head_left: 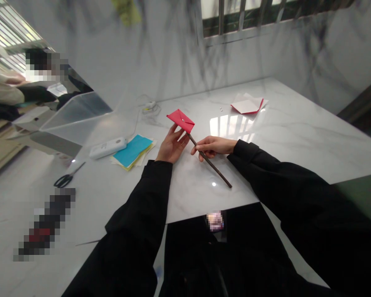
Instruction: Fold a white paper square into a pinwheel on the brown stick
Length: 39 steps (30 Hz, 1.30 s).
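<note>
My left hand (pixel 172 145) holds up a red folded paper (pixel 183 119) from below, its fingers partly hidden behind it. Creased like an envelope or pinwheel, the paper has a small white dot at its middle. A thin dark brown stick (pixel 214 168) slants from the paper's lower corner down to the right. My right hand (pixel 212 146) pinches this stick near its upper part, thumb and fingers closed round it. Whether stick and paper are joined, I cannot tell.
Blue and yellow paper sheets (pixel 132 150) lie left beside a white device (pixel 108 147). Black-handled scissors (pixel 64 180) rest further left. At the back right are red-and-white folded papers (pixel 249 104) and small white bits (pixel 221 109). A clear panel (pixel 80 108) stands left, with people beyond.
</note>
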Each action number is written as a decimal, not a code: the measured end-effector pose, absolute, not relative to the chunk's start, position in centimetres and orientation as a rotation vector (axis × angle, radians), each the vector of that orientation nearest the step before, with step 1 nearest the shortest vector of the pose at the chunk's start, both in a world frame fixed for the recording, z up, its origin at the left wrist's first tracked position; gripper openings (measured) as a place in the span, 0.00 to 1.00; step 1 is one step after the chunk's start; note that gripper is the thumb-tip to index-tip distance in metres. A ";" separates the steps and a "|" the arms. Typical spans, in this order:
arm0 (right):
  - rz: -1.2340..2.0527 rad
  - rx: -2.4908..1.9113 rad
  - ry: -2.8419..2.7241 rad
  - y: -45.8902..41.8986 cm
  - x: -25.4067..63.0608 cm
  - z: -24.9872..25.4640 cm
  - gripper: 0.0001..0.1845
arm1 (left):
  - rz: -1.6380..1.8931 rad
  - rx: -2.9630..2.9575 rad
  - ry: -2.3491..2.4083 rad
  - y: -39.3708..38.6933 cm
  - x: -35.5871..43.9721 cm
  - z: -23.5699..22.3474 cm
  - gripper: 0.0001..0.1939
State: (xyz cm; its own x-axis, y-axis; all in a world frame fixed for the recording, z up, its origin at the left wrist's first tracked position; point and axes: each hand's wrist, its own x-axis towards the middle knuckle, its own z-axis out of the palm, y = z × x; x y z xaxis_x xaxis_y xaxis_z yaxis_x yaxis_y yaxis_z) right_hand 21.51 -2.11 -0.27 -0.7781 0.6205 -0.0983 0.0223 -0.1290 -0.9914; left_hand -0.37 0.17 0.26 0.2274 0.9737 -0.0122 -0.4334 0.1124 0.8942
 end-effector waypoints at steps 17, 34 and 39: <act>2.082 -0.715 -1.765 -2.5 21.3 0.0 0.20 | 1.303 0.835 0.747 1.0 -0.1 -0.9 0.10; 1.927 -0.737 -0.841 -1.2 19.5 -1.0 0.08 | 1.165 0.840 0.770 0.3 1.4 -0.7 0.06; 1.912 -0.756 -0.871 -1.2 19.3 -1.0 0.04 | 1.145 0.808 0.749 0.3 1.4 -0.8 0.05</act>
